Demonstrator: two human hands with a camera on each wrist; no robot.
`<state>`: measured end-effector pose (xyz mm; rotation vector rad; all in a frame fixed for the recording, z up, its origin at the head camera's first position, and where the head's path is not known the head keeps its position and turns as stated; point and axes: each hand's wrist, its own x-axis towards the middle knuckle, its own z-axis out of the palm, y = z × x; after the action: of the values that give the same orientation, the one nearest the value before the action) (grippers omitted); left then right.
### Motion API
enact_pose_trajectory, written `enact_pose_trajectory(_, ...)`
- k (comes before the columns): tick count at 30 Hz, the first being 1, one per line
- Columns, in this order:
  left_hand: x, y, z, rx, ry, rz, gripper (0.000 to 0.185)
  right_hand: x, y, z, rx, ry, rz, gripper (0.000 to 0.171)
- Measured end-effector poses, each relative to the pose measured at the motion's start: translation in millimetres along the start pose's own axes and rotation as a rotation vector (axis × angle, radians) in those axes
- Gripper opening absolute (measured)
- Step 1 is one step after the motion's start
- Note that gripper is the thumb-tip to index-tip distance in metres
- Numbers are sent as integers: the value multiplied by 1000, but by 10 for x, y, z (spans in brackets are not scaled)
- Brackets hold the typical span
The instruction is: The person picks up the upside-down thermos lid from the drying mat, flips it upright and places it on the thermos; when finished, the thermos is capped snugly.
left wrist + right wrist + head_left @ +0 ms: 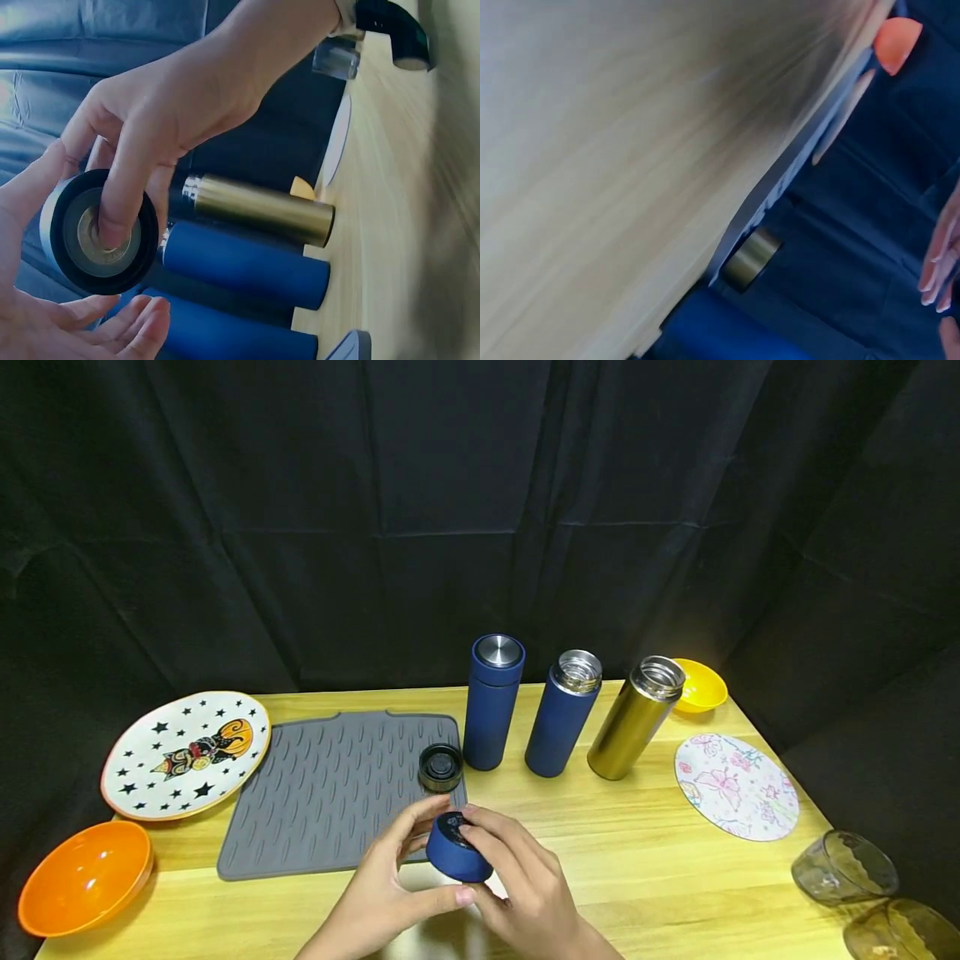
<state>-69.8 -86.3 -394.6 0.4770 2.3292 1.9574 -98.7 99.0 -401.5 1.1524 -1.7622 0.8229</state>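
A blue bottle lid (459,862) is tilted in the air above the table's front, between both hands. My right hand (528,881) pinches it, fingers on its dark top and thumb inside the round underside (84,244), as the left wrist view shows. My left hand (390,868) surrounds the lid loosely, with its fingers (127,330) extended beside the rim. Behind them an upturned gold lid (441,768) with a dark inside lies on the grey mat. An uncapped blue bottle (558,722) and an uncapped gold bottle (630,727) stand farther back.
A capped blue bottle (492,710) stands beside the grey drying mat (322,802). At left are a patterned plate (150,735) and an orange bowl (86,881). On the right are a yellow bowl (703,687), a floral round mat (735,785) and two glasses (843,868).
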Motion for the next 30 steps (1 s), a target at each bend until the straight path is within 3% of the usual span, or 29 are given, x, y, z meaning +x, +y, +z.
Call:
enact_pose_trajectory(3, -11, 26, 15, -48, -46, -23, 80, 77, 26, -19, -131, 35, -205, 29)
enact_pose_trajectory(7, -14, 53, 48, -79, -83, -42, 80, 135, 21, -58, -223, 37, -359, 37)
enact_pose_trajectory(11, -13, 57, 85, -49, -84, -17, 76, 141, 13, -84, -273, 19, -432, 27)
enact_pose_trajectory(18, -19, 67, 103, -49, -57, 1, 68, 65, 23, -68, -291, 0, -440, 18)
enact_pose_trajectory(22, -8, 65, 99, -35, -4, 38, 69, 45, 41, -55, -302, -18, -358, 23)
enact_pose_trajectory(24, 1, 71, 82, -23, 28, 62, 70, 17, 69, -51, -312, -22, -266, 27)
enact_pose_trajectory(30, 50, 104, 2, -38, 82, 106, 73, -56, 396, -114, -361, 15, 218, 54)
